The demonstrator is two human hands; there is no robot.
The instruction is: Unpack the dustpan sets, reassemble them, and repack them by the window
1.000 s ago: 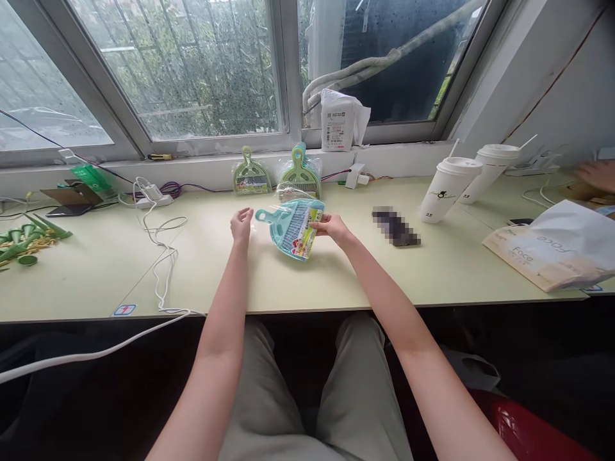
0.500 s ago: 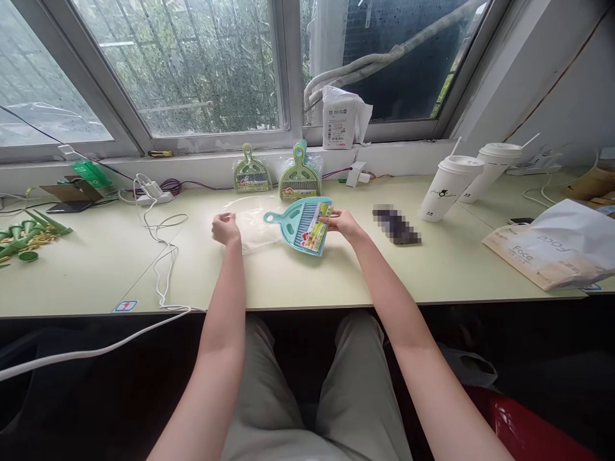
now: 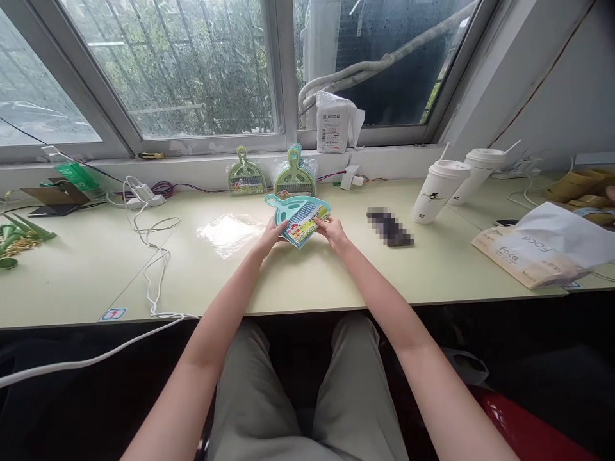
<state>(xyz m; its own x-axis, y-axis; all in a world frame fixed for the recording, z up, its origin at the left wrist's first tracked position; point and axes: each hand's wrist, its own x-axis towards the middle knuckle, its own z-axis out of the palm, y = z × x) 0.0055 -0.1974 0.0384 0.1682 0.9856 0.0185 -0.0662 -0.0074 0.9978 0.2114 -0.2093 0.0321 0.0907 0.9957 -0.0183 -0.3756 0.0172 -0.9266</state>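
Between my hands is a light-blue toy-sized dustpan and brush set with a printed paper label across it, its handle pointing up and left. My left hand grips its lower left side, thumb on top. My right hand is closed on its right edge near the label. A clear plastic bag lies flat on the table just left of my left hand. Behind stand green dustpan sets in clear wrapping, a single-looking one and a thicker stack, leaning by the window sill.
A blurred dark object lies right of my hands. Beyond it are white paper cups with straws and a paper bag. White cables trail across the left of the table. A wrapped white package rests on the sill.
My left hand has moved right from the plastic bag onto the dustpan set. The set has turned, its handle now higher. The bag lies released on the table.
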